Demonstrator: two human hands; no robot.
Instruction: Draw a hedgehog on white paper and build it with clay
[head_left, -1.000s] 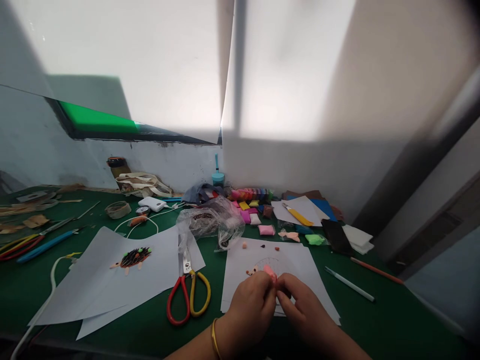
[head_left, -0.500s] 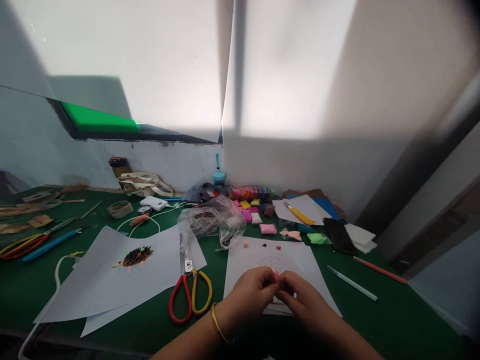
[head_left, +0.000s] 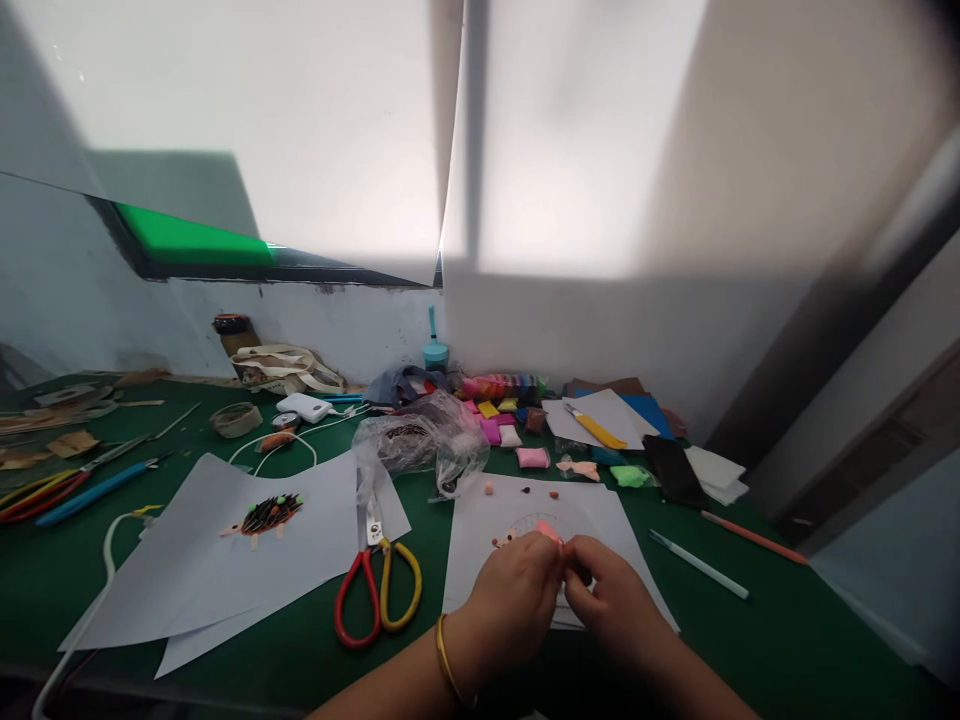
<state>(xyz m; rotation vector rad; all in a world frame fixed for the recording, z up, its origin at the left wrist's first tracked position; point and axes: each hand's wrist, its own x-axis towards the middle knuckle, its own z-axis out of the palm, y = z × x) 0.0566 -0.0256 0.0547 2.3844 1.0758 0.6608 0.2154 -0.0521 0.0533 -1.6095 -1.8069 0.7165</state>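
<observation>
Both my hands meet over a white sheet of paper (head_left: 480,510) that bears a pencil drawing. A piece of pink clay (head_left: 550,530) shows at the fingertips of my left hand (head_left: 521,585), whose fingers are closed on it. My right hand (head_left: 609,590) is pinched against the same piece from the other side; its fingertips partly hide the clay. Left of the fingers, a small peach clay shape with dark red dots (head_left: 504,540) lies on the drawing. Along the sheet's top rest a peach lump (head_left: 489,488), a tiny dark bit (head_left: 526,490) and a reddish lump (head_left: 554,494).
Red-and-yellow-handled scissors (head_left: 375,580) lie to the left, beside a sheet with a finished hedgehog figure (head_left: 270,515). Behind are a clear plastic bag (head_left: 420,440) and several clay packets (head_left: 533,457). A white pen (head_left: 701,565), an orange pencil (head_left: 754,537) and a yellow cutter (head_left: 596,428) lie right.
My hands have shifted slightly right and the left wrist has turned, uncovering the dotted peach shape and more pink clay. The whole view has drifted slightly.
</observation>
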